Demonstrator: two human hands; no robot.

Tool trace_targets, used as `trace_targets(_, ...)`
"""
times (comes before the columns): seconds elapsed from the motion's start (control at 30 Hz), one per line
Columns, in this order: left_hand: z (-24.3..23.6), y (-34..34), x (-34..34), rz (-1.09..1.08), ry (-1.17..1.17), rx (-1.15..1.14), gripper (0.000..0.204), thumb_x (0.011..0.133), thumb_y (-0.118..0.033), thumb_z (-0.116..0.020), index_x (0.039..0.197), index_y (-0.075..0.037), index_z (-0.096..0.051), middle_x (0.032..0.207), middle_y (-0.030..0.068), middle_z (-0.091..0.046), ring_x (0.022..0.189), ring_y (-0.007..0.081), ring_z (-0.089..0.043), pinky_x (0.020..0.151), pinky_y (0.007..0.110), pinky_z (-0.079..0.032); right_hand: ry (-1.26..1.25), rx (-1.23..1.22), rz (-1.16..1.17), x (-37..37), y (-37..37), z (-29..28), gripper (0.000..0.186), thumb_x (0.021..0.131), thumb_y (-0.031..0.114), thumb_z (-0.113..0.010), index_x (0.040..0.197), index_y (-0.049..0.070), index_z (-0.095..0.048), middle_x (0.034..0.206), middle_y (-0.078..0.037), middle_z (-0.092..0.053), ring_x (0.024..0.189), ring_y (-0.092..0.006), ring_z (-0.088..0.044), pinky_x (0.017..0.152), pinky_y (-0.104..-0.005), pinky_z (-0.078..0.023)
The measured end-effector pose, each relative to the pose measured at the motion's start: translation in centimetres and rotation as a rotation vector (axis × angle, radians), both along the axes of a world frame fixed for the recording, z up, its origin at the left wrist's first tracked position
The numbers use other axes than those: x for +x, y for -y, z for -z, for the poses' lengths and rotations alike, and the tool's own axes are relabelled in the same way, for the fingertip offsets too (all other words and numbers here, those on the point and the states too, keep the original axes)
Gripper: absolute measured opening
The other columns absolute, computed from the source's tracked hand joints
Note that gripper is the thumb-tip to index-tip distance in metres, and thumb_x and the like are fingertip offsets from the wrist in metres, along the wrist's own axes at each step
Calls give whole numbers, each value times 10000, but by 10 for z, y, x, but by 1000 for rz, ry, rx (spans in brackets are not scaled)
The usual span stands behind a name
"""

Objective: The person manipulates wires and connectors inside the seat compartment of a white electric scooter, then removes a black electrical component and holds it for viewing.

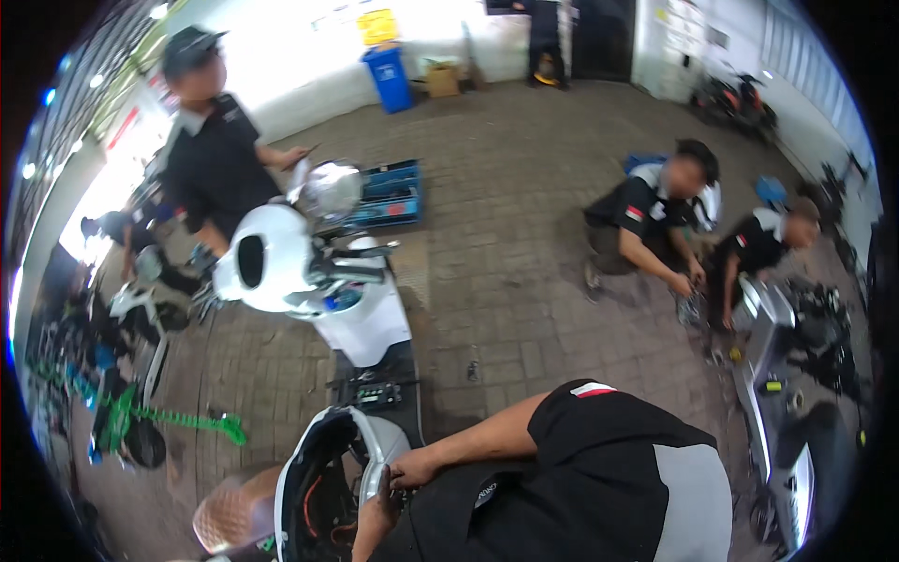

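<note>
The white rear body panel [387,433] of a scooter curves around an open cavity at the bottom of the view, with orange-red wiring inside. At its right edge, my left hand [376,513] grips the rim with raised fingers. Just above it, my right hand [413,468] has curled fingers close against the same edge; anything small in them is hidden. Ahead lie the black footboard [398,361] with a dark part on it and the white front shield [370,328]. A round headlamp unit [334,189] shines beyond the white front cover [267,260].
A person [213,150] stands at the scooter's front, left. Two people crouch at right, one person [655,220] near a silver scooter [770,318]. A blue toolbox [393,192] and a blue bin [388,79] stand farther off. A green coiled hose [187,419] lies left.
</note>
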State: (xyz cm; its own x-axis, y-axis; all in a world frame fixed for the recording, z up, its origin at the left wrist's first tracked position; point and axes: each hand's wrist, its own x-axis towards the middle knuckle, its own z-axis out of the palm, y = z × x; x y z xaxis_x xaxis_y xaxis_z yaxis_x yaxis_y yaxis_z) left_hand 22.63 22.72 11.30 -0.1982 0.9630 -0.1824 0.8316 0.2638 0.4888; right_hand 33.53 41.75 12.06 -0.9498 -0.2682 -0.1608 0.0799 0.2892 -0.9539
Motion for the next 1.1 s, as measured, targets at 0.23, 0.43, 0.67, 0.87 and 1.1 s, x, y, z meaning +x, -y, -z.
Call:
trace_targets(0.23,8,-100,69,345,-89,-28,844,865,-173,-601,1488,-162,-31,715,255,-622,621,451,-596,528,523,-446,35,201,235,98,-65,30,304,904,240,-484,944,-11,-651,867,-173,-676,807,-302,-645,730,-414,-480)
trace_targets(0.43,0,-158,121,461,-66,-72,868,868,-198,-615,1482,-180,-1,772,237,-644,645,433,-614,534,524,-452,64,20,397,169,-96,43,306,921,235,-476,931,-15,-652,845,-174,-668,786,-288,-631,733,-406,-475)
trace_targets(0.67,-8,-188,137,496,-80,-82,911,828,-270,-681,1480,-244,-45,783,245,-641,688,448,-621,574,523,-467,-27,-106,537,197,-107,48,336,945,252,-457,954,-36,-629,865,-156,-659,797,-245,-611,733,-379,-466)
trace_targets(0.87,-6,-189,135,532,-39,-48,863,839,-212,-656,1479,-246,-78,788,245,-641,705,452,-623,575,531,-465,-15,-238,432,199,-115,52,331,961,261,-461,994,-36,-603,817,-120,-630,757,-210,-577,710,-371,-462)
trace_targets(1.1,-6,-182,139,469,12,-27,829,859,-157,-610,1480,-257,-71,901,226,-660,744,443,-630,584,525,-481,7,-352,410,207,-117,42,334,970,282,-475,1124,-5,-549,863,-84,-606,768,-188,-567,697,-347,-461)
